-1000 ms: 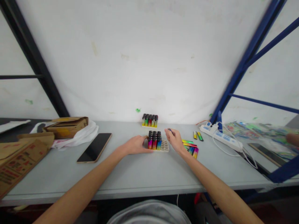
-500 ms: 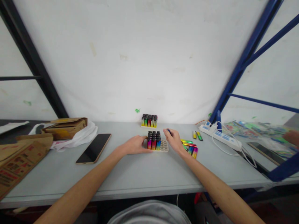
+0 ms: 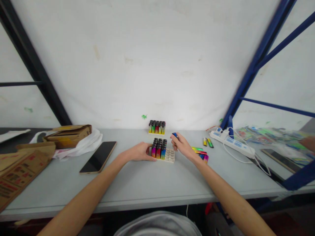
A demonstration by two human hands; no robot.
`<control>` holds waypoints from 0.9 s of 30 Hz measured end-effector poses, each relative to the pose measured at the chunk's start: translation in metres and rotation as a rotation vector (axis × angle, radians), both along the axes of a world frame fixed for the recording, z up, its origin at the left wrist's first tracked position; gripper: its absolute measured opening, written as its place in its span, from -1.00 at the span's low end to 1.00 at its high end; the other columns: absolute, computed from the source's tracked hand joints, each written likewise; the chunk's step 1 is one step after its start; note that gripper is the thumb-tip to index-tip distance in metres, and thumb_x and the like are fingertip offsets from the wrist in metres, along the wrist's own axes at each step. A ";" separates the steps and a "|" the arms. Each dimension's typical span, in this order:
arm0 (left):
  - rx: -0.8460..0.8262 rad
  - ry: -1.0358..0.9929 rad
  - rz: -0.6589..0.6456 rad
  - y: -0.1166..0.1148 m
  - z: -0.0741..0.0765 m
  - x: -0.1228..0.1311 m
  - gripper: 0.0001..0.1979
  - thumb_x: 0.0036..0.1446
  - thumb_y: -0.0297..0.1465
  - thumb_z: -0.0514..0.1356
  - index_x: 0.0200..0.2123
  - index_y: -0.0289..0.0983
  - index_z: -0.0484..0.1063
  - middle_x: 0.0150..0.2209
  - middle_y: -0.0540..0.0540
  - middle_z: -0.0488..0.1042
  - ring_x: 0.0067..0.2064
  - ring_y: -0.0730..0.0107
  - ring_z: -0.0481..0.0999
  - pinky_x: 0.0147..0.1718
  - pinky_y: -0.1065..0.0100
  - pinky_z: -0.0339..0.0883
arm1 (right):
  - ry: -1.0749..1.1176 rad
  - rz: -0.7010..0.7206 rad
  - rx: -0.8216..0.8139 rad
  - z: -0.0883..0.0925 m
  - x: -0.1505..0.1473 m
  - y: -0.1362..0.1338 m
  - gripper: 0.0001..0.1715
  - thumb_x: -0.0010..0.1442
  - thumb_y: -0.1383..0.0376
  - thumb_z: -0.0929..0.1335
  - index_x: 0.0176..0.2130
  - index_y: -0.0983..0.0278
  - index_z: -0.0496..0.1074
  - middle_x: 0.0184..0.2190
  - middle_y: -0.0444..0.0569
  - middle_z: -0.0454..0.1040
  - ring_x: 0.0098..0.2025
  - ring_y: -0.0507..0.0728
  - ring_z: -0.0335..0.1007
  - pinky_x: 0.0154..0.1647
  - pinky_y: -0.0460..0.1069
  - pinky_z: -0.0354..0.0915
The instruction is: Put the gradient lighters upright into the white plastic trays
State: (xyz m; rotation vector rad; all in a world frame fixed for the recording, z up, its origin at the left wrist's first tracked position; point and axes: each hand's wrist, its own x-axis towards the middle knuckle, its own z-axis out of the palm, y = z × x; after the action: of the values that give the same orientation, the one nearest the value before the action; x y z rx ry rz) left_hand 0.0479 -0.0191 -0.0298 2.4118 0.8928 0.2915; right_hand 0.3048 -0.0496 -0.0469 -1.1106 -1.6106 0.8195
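Note:
My left hand (image 3: 141,151) is closed around the left end of a pale lighter tray (image 3: 169,160), thumb at the front and fingers behind. Several black-topped lighters (image 3: 158,152), with pink, red and blue bodies in front, stand upright in the tray's left part; round holes show in its right part. Just above and right of those holes, my right hand (image 3: 181,145) pinches a blue lighter (image 3: 175,134), mostly hidden by the fingers. Loose shiny lighters (image 3: 204,156) lie beside my right wrist, partly covered by it.
A second tray of upright lighters (image 3: 157,127) stands near the wall. Two lighters (image 3: 208,142) lie before a power strip (image 3: 233,145) with white cables. At left are a phone (image 3: 98,158), a white bag and cardboard boxes (image 3: 69,136). Another person's hand (image 3: 308,144) shows at far right.
My left hand and the lighter tray have shifted slightly left. My right hand has tilted up a little, and more of the blue lighter shows.

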 end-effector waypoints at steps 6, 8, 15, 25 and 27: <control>0.004 0.008 0.023 -0.003 0.002 0.001 -0.49 -0.03 -0.05 0.33 -0.12 -0.29 0.50 -0.39 0.02 0.49 -0.41 0.36 0.39 -0.44 0.42 0.19 | -0.288 0.004 0.173 0.008 0.012 -0.002 -0.58 0.29 -0.03 0.26 -0.31 0.25 0.39 -0.34 -0.05 0.43 -0.29 0.11 0.36 -0.27 -0.02 0.30; 0.003 0.006 0.033 -0.005 0.003 0.001 -0.49 -0.03 -0.05 0.32 -0.11 -0.29 0.50 -0.38 0.02 0.50 -0.40 0.35 0.40 -0.44 0.41 0.20 | -0.427 -0.061 0.256 0.010 0.014 -0.004 -0.56 0.31 -0.01 0.25 -0.41 0.25 0.34 -0.43 -0.08 0.41 -0.36 0.09 0.30 -0.31 -0.03 0.23; 0.037 0.029 0.049 -0.006 0.004 0.002 -0.45 -0.04 -0.02 0.31 -0.09 -0.28 0.49 -0.39 0.01 0.51 -0.42 0.33 0.42 -0.46 0.40 0.19 | -0.520 -0.027 0.272 0.006 0.012 -0.004 -0.57 0.35 0.00 0.24 -0.41 0.23 0.33 -0.47 -0.10 0.49 -0.43 0.08 0.34 -0.36 -0.05 0.17; 0.070 0.054 0.067 -0.006 0.002 0.002 -0.42 -0.05 0.00 0.29 -0.06 -0.27 0.46 -0.38 0.00 0.50 -0.41 0.32 0.40 -0.45 0.40 0.17 | -0.619 0.041 0.248 -0.001 0.009 -0.001 -0.72 0.35 0.11 0.28 -0.28 0.24 0.41 -0.31 0.00 0.60 -0.27 0.16 0.51 -0.21 -0.01 0.27; 0.063 0.054 0.061 -0.007 0.002 0.002 -0.43 -0.03 0.00 0.29 -0.06 -0.27 0.46 -0.40 0.01 0.49 -0.41 0.32 0.40 -0.46 0.40 0.17 | -0.645 0.040 0.252 -0.001 0.010 -0.001 -0.72 0.34 0.12 0.29 -0.26 0.25 0.44 -0.28 0.02 0.60 -0.23 0.17 0.50 -0.15 0.01 0.28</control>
State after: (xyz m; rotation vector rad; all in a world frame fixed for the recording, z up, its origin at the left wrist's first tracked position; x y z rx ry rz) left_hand 0.0495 -0.0257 -0.0275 2.4636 0.9970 0.2823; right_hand 0.3144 -0.0507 -0.0474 -1.2288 -2.1993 0.2664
